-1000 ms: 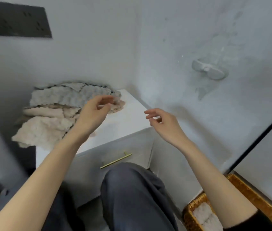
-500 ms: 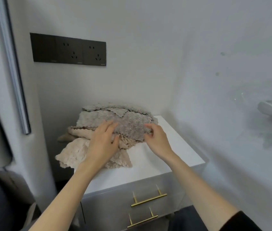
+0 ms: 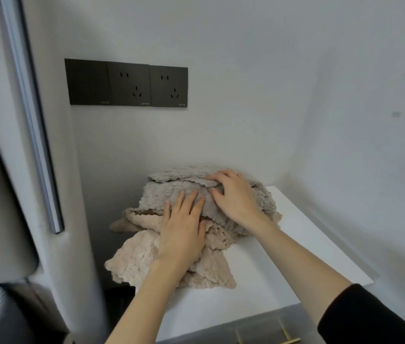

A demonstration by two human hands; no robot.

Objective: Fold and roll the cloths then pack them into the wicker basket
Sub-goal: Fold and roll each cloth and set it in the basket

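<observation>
A heap of fluffy cloths lies on the white cabinet top against the back wall. Grey cloths are on top, beige cloths underneath and hanging over the left edge. My left hand lies flat on the heap with straight fingers on the top grey cloth. My right hand rests higher on the heap, its fingertips bent into the grey cloth's upper edge. The wicker basket is out of view.
A black socket panel is on the wall above the heap. A grey pillar with a metal strip stands at the left. Brass drawer handles show on the cabinet front below. The wall closes in on the right.
The view rose and turned left, losing the basket. Both hands went from hovering near the heap to lying on it, and the right hand has slid further back on the grey cloth.
</observation>
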